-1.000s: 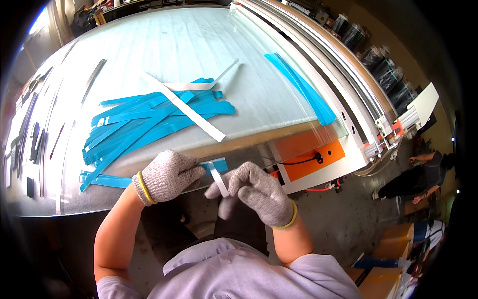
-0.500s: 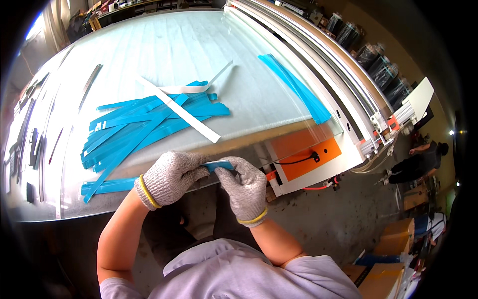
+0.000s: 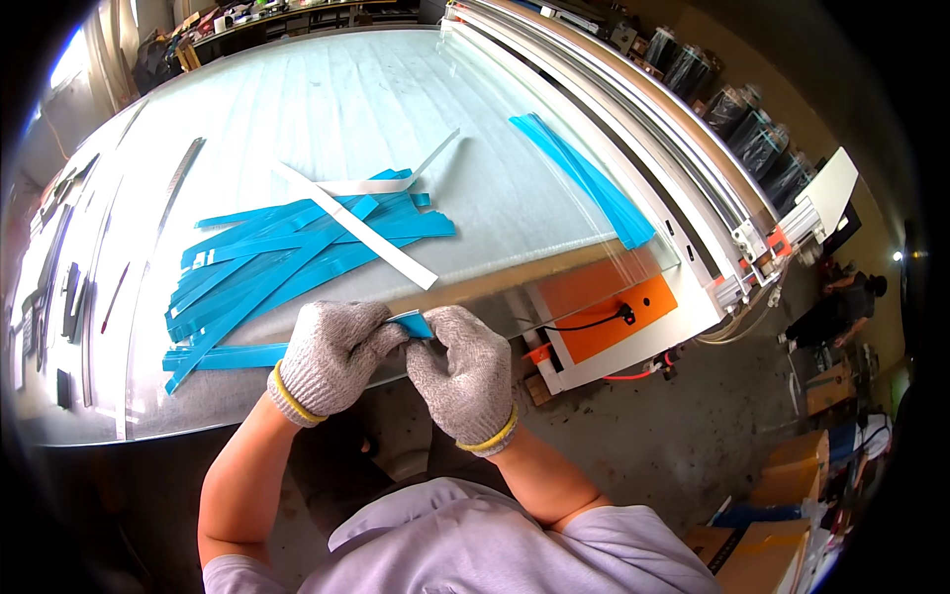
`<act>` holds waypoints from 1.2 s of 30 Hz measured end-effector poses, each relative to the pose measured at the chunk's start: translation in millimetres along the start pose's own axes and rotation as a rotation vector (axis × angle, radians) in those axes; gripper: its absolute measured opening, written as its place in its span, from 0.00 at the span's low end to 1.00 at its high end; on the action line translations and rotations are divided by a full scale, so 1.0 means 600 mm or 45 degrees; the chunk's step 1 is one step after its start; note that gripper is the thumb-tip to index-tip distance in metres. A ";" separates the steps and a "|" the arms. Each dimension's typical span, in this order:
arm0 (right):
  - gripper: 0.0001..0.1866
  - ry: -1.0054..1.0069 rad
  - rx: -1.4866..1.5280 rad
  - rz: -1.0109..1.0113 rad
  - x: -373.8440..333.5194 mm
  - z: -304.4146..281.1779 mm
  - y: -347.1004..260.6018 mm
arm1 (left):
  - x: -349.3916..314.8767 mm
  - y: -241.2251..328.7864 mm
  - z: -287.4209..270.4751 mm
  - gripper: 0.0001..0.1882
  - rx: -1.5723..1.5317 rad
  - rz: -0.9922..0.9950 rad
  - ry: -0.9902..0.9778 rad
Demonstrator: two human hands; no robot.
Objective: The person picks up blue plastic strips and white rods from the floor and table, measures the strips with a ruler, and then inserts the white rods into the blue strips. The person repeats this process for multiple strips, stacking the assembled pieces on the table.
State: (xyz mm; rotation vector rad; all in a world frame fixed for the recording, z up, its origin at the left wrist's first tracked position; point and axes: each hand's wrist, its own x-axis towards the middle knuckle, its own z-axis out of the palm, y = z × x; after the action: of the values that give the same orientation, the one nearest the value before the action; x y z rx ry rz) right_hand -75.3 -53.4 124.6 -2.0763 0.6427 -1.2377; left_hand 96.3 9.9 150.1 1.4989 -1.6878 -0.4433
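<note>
**Blue strip (image 3: 417, 325) pinched between gloved left hand (image 3: 334, 358) and right hand (image 3: 463, 374)**

Only a short stretch of the strip shows, bridging the small gap between the fingertips, with a pale upper edge; the gloves hide the rest. The left hand grasps it from one side, thumb against fingers, and the right hand grips it from the other. Both wear grey knitted gloves with yellow cuffs and sit close together, just over the near edge of a glass-topped table (image 3: 475, 198).

Beside the left glove lie low blue strips (image 3: 237, 356); whether they join the held piece cannot be told. Beyond the left hand spreads a heap of blue strips (image 3: 297, 241), with a straight white strip (image 3: 374, 241) across it, pointing down toward the hands, and a bent white strip (image 3: 371, 185) farther off. Thin dark strips (image 3: 67, 297) lie well to the left.

Right of the right hand is an orange panel (image 3: 589, 340) with a black cable (image 3: 584, 322); past it, a narrow blue bundle (image 3: 586, 185) lies near a metal rail (image 3: 676, 139). Well off to the right, a person (image 3: 836, 309) stands above cardboard boxes (image 3: 762, 559).
</note>
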 end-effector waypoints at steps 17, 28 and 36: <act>0.24 -0.093 0.211 -0.455 0.058 -0.008 0.017 | -0.001 -0.017 -0.031 0.10 0.484 0.273 -0.013; 0.18 0.145 -0.485 -0.757 -0.062 -0.054 0.092 | -0.091 -0.083 -0.042 0.13 1.071 0.266 0.359; 0.17 0.204 -0.558 -0.726 -0.098 -0.087 0.098 | -0.116 -0.063 -0.012 0.17 1.133 0.258 0.540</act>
State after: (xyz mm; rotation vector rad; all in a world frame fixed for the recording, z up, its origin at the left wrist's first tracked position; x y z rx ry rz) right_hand -152.8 -67.9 66.2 -2.6617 0.4249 -1.7091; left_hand 123.3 68.1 103.8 1.8067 -1.7262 0.7923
